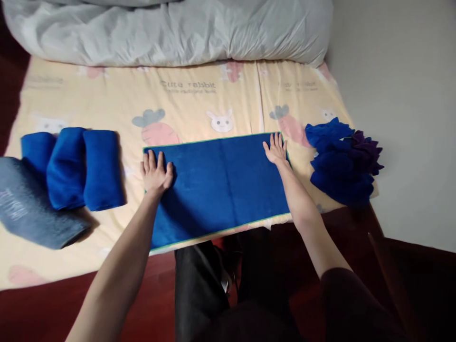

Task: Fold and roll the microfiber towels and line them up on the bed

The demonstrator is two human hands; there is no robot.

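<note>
A blue towel (217,185) with a thin green edge lies spread flat on the bed, a faint crease running down its middle. My left hand (156,172) rests on its far left corner with the fingers spread. On the far right corner lies my right hand (276,149), palm down and fingers apart. Neither hand grips the cloth. To the left are several rolled or folded towels: a blue one (103,170) nearest, more blue ones beside it, and a grey one (35,204) with lettering partly over them.
A crumpled pile of blue cloths (338,161) with a purple cloth (366,152) sits at the bed's right edge. A grey quilt (171,35) lies across the back of the yellow rabbit-print sheet (192,111). A pale wall (399,104) borders the right side.
</note>
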